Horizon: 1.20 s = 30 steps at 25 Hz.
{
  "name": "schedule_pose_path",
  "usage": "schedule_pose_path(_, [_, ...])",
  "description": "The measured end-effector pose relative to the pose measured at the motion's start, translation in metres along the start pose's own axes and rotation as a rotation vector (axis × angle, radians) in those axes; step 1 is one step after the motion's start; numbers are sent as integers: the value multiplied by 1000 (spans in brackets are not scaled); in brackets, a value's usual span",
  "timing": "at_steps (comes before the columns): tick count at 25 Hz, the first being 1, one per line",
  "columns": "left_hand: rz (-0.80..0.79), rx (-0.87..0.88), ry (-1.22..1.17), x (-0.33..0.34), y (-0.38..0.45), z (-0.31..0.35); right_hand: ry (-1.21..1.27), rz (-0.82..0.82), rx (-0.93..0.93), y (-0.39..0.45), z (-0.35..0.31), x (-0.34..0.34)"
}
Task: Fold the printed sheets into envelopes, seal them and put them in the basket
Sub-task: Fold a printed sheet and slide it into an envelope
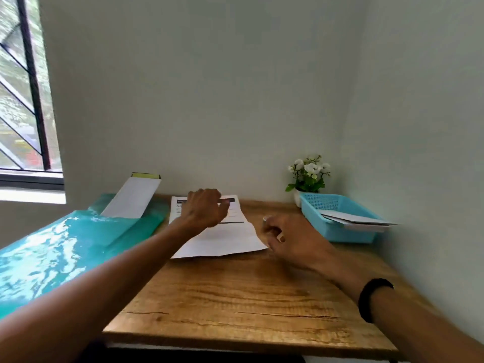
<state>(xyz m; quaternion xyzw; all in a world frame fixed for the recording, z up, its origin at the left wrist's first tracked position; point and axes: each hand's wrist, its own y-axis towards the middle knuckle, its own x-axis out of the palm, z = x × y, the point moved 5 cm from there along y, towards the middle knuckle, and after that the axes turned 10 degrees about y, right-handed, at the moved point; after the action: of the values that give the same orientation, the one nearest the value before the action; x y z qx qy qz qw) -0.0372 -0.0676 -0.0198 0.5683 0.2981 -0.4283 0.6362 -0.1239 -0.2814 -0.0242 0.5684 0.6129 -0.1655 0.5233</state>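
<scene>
head view: printed sheet [225, 239] lies flat near the middle-back of the table [235, 297], print up, header toward the wall, with a soft crease line partway down and the near edge bowed up slightly. left hand [205, 208] is over the sheet's upper half, fingers curled down onto the paper; looks like it's pinning or pinching it there, but the fingertips are hidden, so can't tell if it's actually gripping. right hand [288, 238] sits just beside the sheet's near right corner, fingers loosely curled, holding nothing; can't tell if it touches the edge.

basket [337, 218], light blue, at the table's back right, already has a couple of white envelopes [358, 221] in it. white envelope stock [132, 197] leans on the wall at back left, on a green plastic cover [65, 247]. small potted flowers [309, 176] behind the basket.

step, my read: start of folding this sheet, no sharp fold set yet. next move needs the right hand to take the near edge, bring it up to the crease line squarely while the left keeps the top from sliding, then press the fold flat. risk: skewed fold if the sheet shifts.
</scene>
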Motion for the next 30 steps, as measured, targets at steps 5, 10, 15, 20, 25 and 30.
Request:
schedule_pose_path(5, [-110,-353,-122,7,6,-102,77,-6,49,62,-16,44])
schedule_pose_path(10, [-99,-329,-240,17,8,-111,18,-327,102,65,-11,90])
schedule_pose_path(15, [-43,-183,-79,24,1,-115,-49,-444,138,3,-11,75])
schedule_pose_path(20, [-68,-145,7,26,-6,-107,5,-97,45,46,-10,63])
schedule_pose_path(25, [-69,-71,-125,24,-7,-98,-125,-59,80,84,23,77])
schedule_pose_path(30, [19,-99,-390,16,-10,-99,-51,82,141,79,44,63])
